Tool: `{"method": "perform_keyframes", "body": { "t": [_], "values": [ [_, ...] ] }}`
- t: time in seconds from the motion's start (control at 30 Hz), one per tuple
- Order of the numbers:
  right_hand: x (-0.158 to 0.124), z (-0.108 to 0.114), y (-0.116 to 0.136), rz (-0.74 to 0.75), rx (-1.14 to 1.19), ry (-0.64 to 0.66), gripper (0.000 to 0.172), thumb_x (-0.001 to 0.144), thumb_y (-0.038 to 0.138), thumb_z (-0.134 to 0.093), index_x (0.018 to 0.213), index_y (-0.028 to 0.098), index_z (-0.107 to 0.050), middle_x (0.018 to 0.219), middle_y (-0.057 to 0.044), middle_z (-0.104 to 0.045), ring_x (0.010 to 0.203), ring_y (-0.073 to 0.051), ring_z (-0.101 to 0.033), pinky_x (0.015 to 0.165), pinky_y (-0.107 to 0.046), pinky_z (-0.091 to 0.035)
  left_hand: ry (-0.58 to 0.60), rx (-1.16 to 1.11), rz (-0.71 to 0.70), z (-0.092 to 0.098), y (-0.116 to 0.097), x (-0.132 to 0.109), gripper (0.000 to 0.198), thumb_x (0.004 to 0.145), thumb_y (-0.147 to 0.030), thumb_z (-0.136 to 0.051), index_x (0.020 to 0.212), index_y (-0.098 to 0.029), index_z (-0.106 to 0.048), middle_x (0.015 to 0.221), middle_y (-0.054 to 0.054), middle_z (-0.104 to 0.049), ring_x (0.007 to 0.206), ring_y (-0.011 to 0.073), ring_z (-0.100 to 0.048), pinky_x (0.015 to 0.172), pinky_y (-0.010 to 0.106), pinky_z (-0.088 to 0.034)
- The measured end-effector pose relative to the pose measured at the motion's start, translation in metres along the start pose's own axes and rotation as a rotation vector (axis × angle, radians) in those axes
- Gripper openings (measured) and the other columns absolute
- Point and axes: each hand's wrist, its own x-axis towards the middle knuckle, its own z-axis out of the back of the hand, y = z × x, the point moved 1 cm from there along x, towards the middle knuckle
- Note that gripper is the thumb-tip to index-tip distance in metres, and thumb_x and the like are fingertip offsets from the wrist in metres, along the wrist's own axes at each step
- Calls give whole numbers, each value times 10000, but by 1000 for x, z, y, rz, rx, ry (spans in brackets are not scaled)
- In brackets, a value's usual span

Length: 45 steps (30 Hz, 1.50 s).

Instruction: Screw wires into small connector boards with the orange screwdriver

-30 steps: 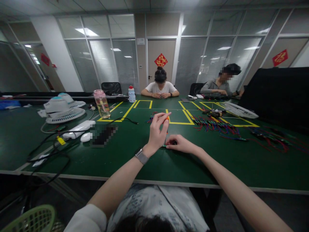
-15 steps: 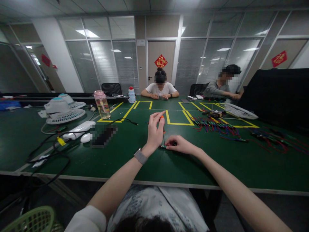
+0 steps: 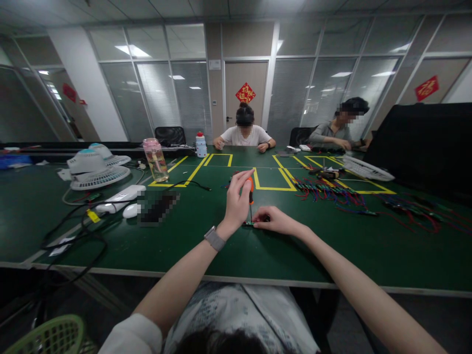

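Note:
My left hand (image 3: 237, 200) is closed around the handle of an orange and black screwdriver (image 3: 251, 195), with the fingertips pointing up. The screwdriver stands nearly upright, and its thin shaft runs down to a small green circuit board (image 3: 248, 224) on the table. My right hand (image 3: 273, 219) pinches the right end of that board between thumb and fingers, keeping it on the tabletop. Exactly where the screwdriver tip meets the board is too small to make out.
Many wired circuit boards (image 3: 332, 191) lie to the right on the green table (image 3: 206, 250). On the left are white fans (image 3: 96, 169), a power strip (image 3: 123, 197), black cables and a pink-lided bottle (image 3: 156, 160). Two people (image 3: 245, 132) sit across.
The screwdriver handle shows more and stands slightly more upright; my hands keep their places. The person opposite has moved their hands apart, and the person at right has shifted their arms.

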Motion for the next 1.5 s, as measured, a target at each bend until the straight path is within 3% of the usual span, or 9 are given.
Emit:
{"method": "perform_keyframes", "body": {
  "t": [0.1,0.3,0.5,0.63,0.77,0.97,1.07,1.27,1.5],
  "values": [
    [0,0,1,2,-2,2,200,785,310,-658,865,133,-703,751,-37,-646,673,-146,-555,641,-257,-446,40,-83,54,-2,3,-1,327,957,-246,-415,1237,-204,-578,1116,71,-653,981,160,-625,867,303,-490],
    [0,-1,-2,-2,-2,-7,179,774,291,-667,859,138,-702,753,-33,-647,669,-144,-558,636,-253,-448,-39,127,-40,3,-5,0,205,819,-276,-663,1010,-212,-699,928,41,-597,848,149,-581,792,270,-482],
    [0,0,-2,0,-9,0,187,778,302,-667,861,138,-707,770,-42,-656,689,-150,-564,656,-259,-457,55,-24,-5,-1,0,-1,335,962,-246,-403,1248,-218,-576,1130,76,-630,1011,163,-602,870,296,-482],
    [1,0,-2,3,-4,-4,194,776,310,-664,850,135,-702,758,-41,-653,674,-150,-565,652,-261,-454,49,-3,-25,-2,0,-2,286,918,-252,-515,1186,-220,-608,1054,61,-667,907,156,-625,825,293,-497],
    [0,0,-3,1,-1,-3,198,783,325,-657,846,142,-699,743,-32,-650,663,-147,-566,637,-256,-447,4,145,-80,1,-5,-1,232,833,-276,-648,1059,-230,-678,962,39,-603,852,147,-581,799,276,-482],
    [0,0,-1,-13,0,-2,210,781,336,-658,857,146,-702,732,-26,-642,661,-145,-569,629,-250,-447,73,24,-27,0,0,-1,334,967,-246,-390,1242,-233,-580,1113,67,-622,994,162,-597,874,299,-480],
    [0,0,-1,-11,-4,-4,207,776,329,-659,856,143,-702,740,-29,-641,668,-147,-571,630,-250,-448,95,-4,0,-1,2,-1,323,957,-248,-422,1242,-229,-573,1049,62,-654,909,157,-622,814,285,-497],
    [0,-1,-3,-4,10,-2,206,777,326,-661,856,138,-696,731,-29,-635,657,-146,-562,623,-251,-448,39,166,-79,2,-5,0,220,863,-287,-612,1065,-218,-663,936,42,-574,846,150,-568,776,267,-481],
    [0,0,-2,-6,-1,-1,197,776,309,-660,859,136,-702,760,-44,-654,682,-156,-571,648,-263,-455,52,45,-45,-1,0,-2,331,967,-225,-396,1252,-214,-565,1120,75,-644,999,169,-613,884,307,-479]
  ]
}}
